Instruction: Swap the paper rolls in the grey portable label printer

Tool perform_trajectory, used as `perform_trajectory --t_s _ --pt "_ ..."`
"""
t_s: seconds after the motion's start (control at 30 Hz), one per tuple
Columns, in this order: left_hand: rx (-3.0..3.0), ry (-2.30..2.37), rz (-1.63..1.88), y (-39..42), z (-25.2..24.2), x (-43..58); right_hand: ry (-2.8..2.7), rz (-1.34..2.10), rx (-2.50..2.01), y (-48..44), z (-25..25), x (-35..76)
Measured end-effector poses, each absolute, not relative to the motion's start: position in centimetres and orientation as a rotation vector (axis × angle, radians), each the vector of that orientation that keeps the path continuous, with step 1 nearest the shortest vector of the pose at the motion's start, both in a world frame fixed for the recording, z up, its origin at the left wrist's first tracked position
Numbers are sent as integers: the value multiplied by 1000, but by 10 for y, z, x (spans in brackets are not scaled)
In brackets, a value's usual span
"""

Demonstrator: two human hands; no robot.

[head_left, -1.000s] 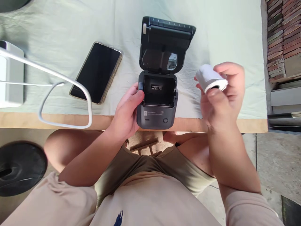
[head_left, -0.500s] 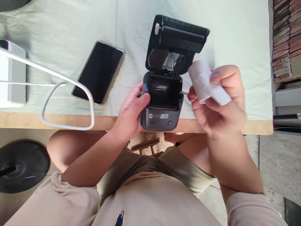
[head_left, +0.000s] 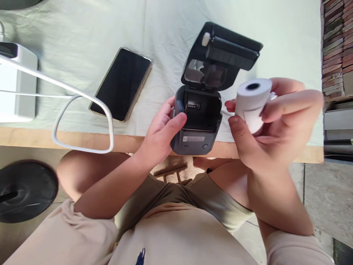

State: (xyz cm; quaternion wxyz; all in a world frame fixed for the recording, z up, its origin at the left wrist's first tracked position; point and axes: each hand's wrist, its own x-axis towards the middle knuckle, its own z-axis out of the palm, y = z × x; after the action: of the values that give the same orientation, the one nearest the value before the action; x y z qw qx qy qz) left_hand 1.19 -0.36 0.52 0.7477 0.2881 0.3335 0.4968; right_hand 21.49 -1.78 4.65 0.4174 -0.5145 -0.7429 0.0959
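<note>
My left hand grips the left side of a dark label printer, its thumb on the rim of the paper bay. The printer's lid stands raised, with a roller and a clear window on its inner side. No roll shows in the bay, only a small printed label on its wall. To the right of the printer, my right hand holds a white paper roll between thumb and fingers. The roll is near upright, its dark core hole facing up, apart from the printer.
A phone lies screen up on the pale cloth, left of the printer. A white cable loops over the table edge near a white box-shaped device. A round black base is on the floor at lower left.
My right hand has turned the roll so its core end faces up, and moved it a little right. The printer in my left hand has shifted slightly right, with its lid tilted more.
</note>
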Motion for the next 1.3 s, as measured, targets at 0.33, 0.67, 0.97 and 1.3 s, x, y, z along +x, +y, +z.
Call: perform_trajectory --t_s 0.33,0.67,0.97,1.3 --pt "952 607 1094 0 -25 7 -2071 -115 -1256 -13 45 201" --pt "946 637 1042 -3 -19 6 -2140 -254 -1355 -24 56 196" --pt "942 660 1011 -1 -15 6 -2229 -201 -1349 -22 50 193" --pt "872 693 991 -3 -10 7 -2192 -201 -1106 -16 51 196"
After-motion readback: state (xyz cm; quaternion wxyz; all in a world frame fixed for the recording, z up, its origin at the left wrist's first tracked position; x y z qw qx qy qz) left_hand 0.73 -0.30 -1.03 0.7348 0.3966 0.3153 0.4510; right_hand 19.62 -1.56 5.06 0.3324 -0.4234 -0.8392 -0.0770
